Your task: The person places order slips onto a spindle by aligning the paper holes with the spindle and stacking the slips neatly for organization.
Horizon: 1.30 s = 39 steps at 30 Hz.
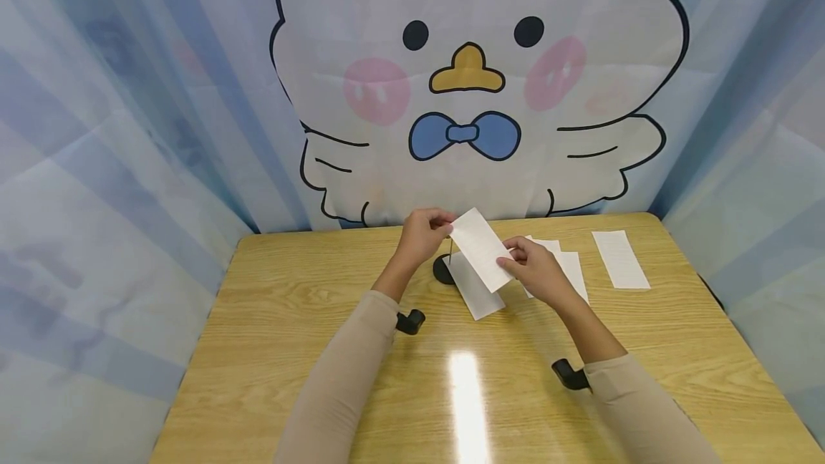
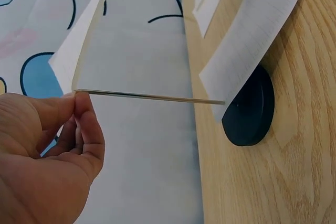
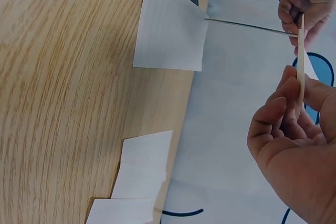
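Observation:
Between both hands a white paper slip (image 1: 480, 248) is held up, tilted, over a bill spike. My left hand (image 1: 420, 236) pinches one corner of it, right at the tip of the spike's thin metal rod (image 2: 152, 97). At the opposite end, my right hand (image 1: 536, 272) grips the slip between thumb and fingers. The spike's round black base (image 2: 251, 111) stands on the table. Low on the rod, another paper slip (image 3: 170, 30) is pierced near its edge and slants out over the base.
Several loose paper slips (image 1: 570, 267) overlap on the table (image 1: 290, 349) by the right hand. Farther right lies a single slip (image 1: 621, 260). A curtain (image 1: 464, 177) with a cartoon figure hangs behind the table's back edge. Black wrist mounts (image 1: 570, 374) stick out from the sleeves.

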Each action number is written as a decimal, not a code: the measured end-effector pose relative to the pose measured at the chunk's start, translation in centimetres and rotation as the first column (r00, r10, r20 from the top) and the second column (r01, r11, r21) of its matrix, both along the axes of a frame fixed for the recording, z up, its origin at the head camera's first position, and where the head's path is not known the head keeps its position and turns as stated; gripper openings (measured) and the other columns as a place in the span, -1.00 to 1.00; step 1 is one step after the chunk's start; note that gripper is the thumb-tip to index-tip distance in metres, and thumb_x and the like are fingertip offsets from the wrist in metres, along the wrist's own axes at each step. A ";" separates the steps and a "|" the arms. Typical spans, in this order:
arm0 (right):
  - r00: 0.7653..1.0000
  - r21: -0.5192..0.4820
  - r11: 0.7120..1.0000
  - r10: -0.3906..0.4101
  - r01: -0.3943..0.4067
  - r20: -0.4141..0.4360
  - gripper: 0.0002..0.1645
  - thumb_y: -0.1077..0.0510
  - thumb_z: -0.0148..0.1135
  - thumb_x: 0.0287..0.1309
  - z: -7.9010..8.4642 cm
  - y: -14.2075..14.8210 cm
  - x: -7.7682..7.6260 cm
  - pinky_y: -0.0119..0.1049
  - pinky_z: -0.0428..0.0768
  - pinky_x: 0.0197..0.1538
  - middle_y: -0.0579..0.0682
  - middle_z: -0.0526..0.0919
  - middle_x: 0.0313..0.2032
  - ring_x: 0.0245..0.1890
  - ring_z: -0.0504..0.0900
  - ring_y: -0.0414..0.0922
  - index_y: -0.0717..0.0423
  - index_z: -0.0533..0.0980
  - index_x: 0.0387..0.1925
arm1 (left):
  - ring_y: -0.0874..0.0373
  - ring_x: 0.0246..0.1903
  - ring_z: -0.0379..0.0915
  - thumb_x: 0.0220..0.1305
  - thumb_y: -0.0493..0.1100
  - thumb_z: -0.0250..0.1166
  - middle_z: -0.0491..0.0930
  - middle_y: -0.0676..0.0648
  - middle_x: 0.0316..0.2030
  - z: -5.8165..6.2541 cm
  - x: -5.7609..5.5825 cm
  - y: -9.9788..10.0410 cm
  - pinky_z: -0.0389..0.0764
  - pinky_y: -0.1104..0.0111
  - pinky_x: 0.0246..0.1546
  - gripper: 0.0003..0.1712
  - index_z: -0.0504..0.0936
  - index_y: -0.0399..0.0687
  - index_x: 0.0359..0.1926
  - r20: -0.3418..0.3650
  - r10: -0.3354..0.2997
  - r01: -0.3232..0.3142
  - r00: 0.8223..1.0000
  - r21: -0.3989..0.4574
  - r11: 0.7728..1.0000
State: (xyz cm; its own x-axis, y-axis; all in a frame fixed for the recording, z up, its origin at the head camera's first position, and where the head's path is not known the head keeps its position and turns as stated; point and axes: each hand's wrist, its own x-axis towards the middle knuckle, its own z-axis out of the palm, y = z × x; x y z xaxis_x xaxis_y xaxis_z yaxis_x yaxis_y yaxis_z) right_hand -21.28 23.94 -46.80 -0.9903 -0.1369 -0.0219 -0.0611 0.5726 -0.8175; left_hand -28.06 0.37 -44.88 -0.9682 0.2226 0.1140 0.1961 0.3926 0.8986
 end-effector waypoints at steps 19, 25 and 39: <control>1.000 0.011 1.000 -0.023 0.023 -0.013 -0.53 0.12 0.31 0.41 -0.2 0.0 0.2 -0.36 0.49 -0.40 0.10 0.64 -0.26 -0.40 0.48 -0.14 0.31 0.49 0.20 | -0.21 -0.10 0.71 0.41 -0.36 0.32 0.74 -0.21 -0.15 -0.1 -0.4 -0.3 0.72 0.34 -0.22 -0.82 0.77 -0.27 -0.04 0.058 -0.009 0.007 0.998 0.040 0.999; 1.000 0.025 0.999 -0.022 0.022 -0.011 -0.54 0.12 0.31 0.41 -0.2 -0.1 0.1 -0.36 0.51 -0.38 0.13 0.68 -0.25 -0.39 0.54 -0.13 0.30 0.49 0.20 | -0.24 -0.10 0.71 0.41 -0.37 0.31 0.75 -0.23 -0.14 0.1 -0.4 -0.2 0.73 0.33 -0.23 -0.82 0.77 -0.29 -0.05 0.062 -0.010 0.008 0.998 0.034 0.999; 1.000 0.073 0.997 -0.013 0.013 0.005 -0.61 0.14 0.31 0.40 -0.9 -0.2 0.1 -0.33 0.52 -0.33 0.10 0.70 -0.28 -0.37 0.55 -0.13 0.30 0.52 0.11 | 0.06 -0.31 0.71 0.37 -0.37 0.35 0.77 -0.18 -0.23 -1.2 -0.3 -0.1 0.70 0.40 -0.31 -0.87 0.81 -0.24 -0.15 0.046 0.022 -0.022 0.999 -0.002 1.000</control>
